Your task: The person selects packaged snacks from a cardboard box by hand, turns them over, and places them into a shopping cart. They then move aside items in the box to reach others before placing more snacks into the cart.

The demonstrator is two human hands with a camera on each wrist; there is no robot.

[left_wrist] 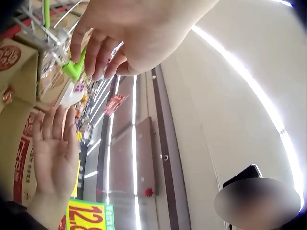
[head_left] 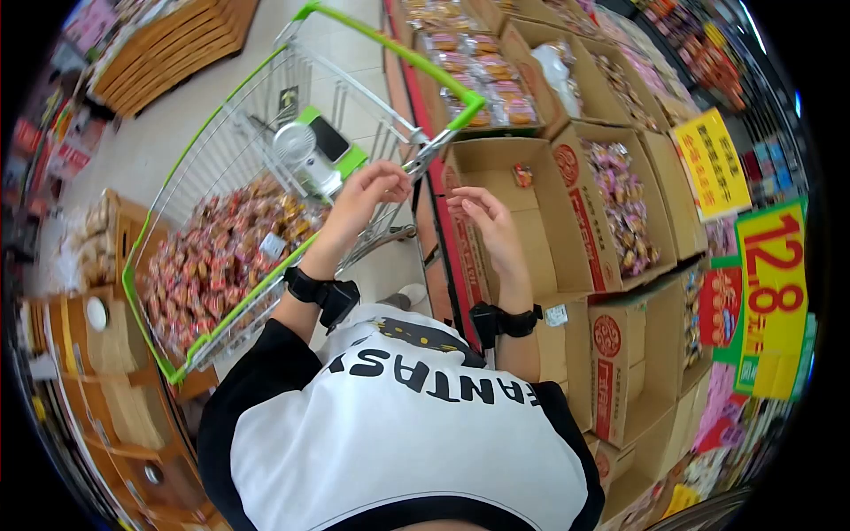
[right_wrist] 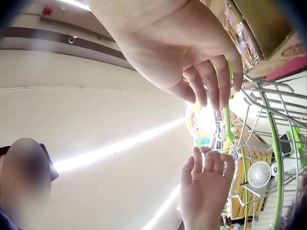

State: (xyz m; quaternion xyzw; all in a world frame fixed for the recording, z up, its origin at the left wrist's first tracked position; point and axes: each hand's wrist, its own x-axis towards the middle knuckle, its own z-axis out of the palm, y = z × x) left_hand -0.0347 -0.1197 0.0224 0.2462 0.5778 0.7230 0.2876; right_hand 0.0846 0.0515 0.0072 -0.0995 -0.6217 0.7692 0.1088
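Nearest, a white shirt (head_left: 398, 451) with black sleeves filled the bottom of the head view, hiding the floor beneath. The left hand (head_left: 376, 188) hovered near the cart's handle end, fingers loosely bent and holding nothing; the right hand (head_left: 491, 228) hung over the edge of an open carton (head_left: 536, 226), relaxed and empty too. The head view hid most of both palms, whereas each wrist view showed the opposite one bare.

Toward the carton's far end lay one small red-and-orange wrapped packet (head_left: 522, 175), its print too small to read. The green-rimmed shopping cart (head_left: 443, 76) held a heap of wrapped sweets (head_left: 217, 270), red and golden, the lower layers out of sight. A white fan (head_left: 295, 142) stood beyond them; the right wrist view showed its round grille but cut the cart off. Farther away, a price sign (head_left: 766, 305) read 12.8. Only the wrist views took in the ceiling (left_wrist: 225, 115).
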